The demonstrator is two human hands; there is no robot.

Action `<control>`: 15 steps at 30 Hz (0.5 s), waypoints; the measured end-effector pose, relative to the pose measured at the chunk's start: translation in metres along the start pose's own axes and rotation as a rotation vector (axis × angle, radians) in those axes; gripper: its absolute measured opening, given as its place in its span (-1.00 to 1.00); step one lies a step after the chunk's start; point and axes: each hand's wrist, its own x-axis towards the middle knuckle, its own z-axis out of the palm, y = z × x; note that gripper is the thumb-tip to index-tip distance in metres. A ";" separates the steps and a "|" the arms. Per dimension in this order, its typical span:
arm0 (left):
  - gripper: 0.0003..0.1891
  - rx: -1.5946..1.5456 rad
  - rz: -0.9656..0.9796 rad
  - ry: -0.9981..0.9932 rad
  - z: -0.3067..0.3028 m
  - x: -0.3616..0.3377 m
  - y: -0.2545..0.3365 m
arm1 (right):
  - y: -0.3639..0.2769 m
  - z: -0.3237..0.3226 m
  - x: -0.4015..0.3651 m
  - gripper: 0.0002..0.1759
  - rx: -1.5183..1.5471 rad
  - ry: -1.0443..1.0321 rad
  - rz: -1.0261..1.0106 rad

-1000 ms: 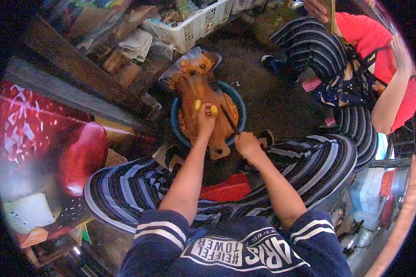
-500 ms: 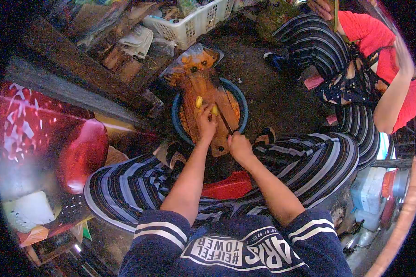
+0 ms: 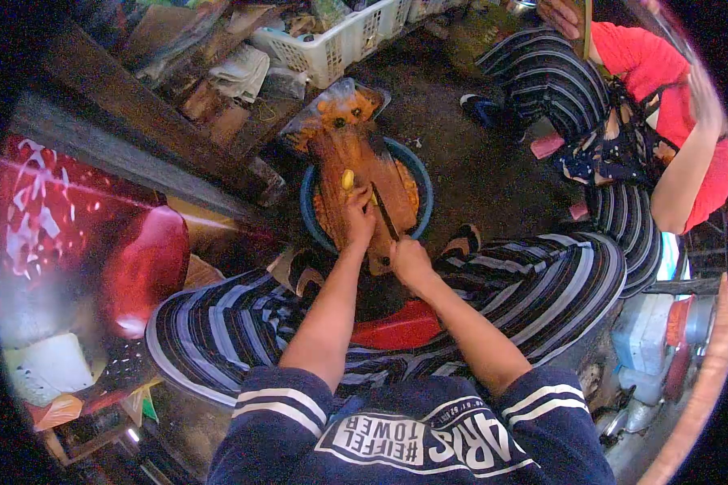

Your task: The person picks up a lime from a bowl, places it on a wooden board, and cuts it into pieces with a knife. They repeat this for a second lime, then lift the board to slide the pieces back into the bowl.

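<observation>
My right hand (image 3: 410, 260) is wrapped round the handle of a knife (image 3: 384, 213), its blade angled up and left over a wooden cutting board (image 3: 344, 158). Close to the blade, the bent fingers of my left hand (image 3: 358, 218) pinch a small yellow piece (image 3: 373, 198), mostly hidden by fingers and knife. Another yellow piece (image 3: 348, 179) lies on the board just beyond my left fingertips. The board rests across a blue basin (image 3: 429, 194) that holds many small orange pieces (image 3: 409, 184).
Past the board's far end sits a clear tray (image 3: 299, 129) with orange pieces. A white plastic basket (image 3: 332, 52) stands behind it. To the right sits another person (image 3: 663, 97) in a red top. A red container (image 3: 146, 267) is at left; wooden beams (image 3: 129, 121) run above it.
The knife has shifted left, its blade now over the yellow piece by my left fingers. My right hand moved slightly left with it; the other yellow piece stays put.
</observation>
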 end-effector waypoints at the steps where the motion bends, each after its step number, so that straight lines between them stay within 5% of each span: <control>1: -0.59 0.000 -0.002 0.001 0.000 0.000 0.002 | -0.001 0.001 0.000 -0.65 -0.001 -0.002 0.000; 7: -0.61 -0.054 0.044 0.030 0.010 0.000 -0.017 | 0.003 0.028 0.005 -0.70 -0.060 0.036 0.052; 10: -0.63 -0.106 0.009 0.038 0.012 0.002 -0.020 | 0.003 0.031 0.005 -0.74 -0.191 0.029 -0.087; 15: -0.77 -0.127 0.069 0.098 0.011 0.003 -0.020 | -0.008 0.017 0.001 -0.71 0.057 0.065 0.157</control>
